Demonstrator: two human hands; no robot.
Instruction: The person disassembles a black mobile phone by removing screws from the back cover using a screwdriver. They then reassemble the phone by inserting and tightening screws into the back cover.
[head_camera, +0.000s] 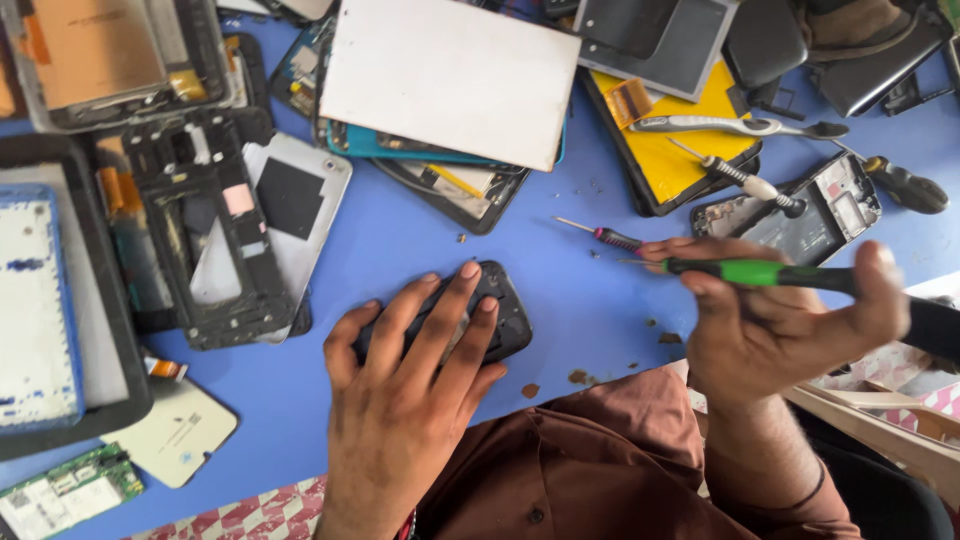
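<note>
The fingers (445, 300) of the left hand (400, 400) lie spread flat, pinning one dark phone (500, 315) to the blue surface (400, 240); the right hand (770, 320) is closed around one green-handled screwdriver (760, 272), its tip off the phone. The phone looks unopened, so the work seems barely begun. Three more screwdrivers lie beyond.

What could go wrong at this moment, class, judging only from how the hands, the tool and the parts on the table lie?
1. The right hand holds the green-handled screwdriver in the air, tip towards the left hand; a slip might jab the fingers.
2. The left hand only presses flat on the black phone, so it could slide on the blue table.
3. Small specks by the phone might be loose bits, easily lost.
</note>
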